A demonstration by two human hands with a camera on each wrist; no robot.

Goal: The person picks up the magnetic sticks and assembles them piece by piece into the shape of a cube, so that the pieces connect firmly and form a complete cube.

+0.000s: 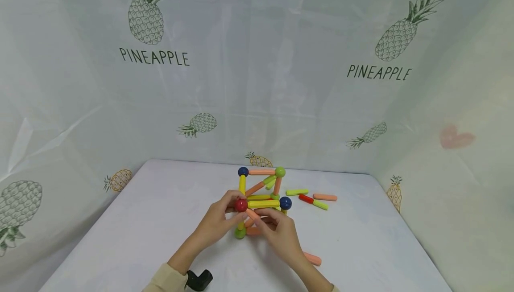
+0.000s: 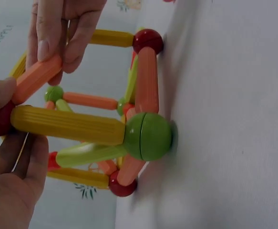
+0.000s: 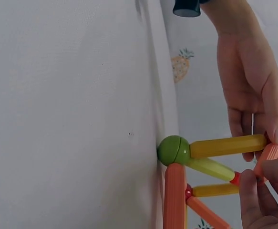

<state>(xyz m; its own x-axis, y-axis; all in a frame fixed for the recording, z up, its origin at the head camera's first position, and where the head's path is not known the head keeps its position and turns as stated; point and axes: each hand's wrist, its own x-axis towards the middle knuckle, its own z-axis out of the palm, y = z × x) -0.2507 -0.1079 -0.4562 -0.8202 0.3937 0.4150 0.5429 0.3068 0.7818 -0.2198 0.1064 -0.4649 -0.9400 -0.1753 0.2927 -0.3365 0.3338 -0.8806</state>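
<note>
A cube-like frame of coloured rods and balls stands on the table. My left hand [image 1: 213, 221] grips the red ball [image 1: 241, 205] at its near upper left corner, with the thumb in front. My right hand [image 1: 284, 235] pinches a short orange rod [image 2: 37, 79] between thumb and fingers, its end right at that red ball. From the ball a yellow rod [image 1: 263, 204] runs across to a blue ball [image 1: 285, 203]. Another yellow rod [image 2: 67, 125] goes down to a green ball [image 2: 148, 136] at the table. My right hand hides part of the frame's lower near side.
Right of the frame lie loose rods: a yellow-green one [image 1: 297, 192], an orange one [image 1: 325, 197], and a red one [image 1: 306, 199] end to end with a green one [image 1: 321, 205]. Another orange rod [image 1: 312, 258] is beside my right forearm. Pineapple-print cloth [image 1: 257, 82] hangs behind the table [image 1: 369, 238].
</note>
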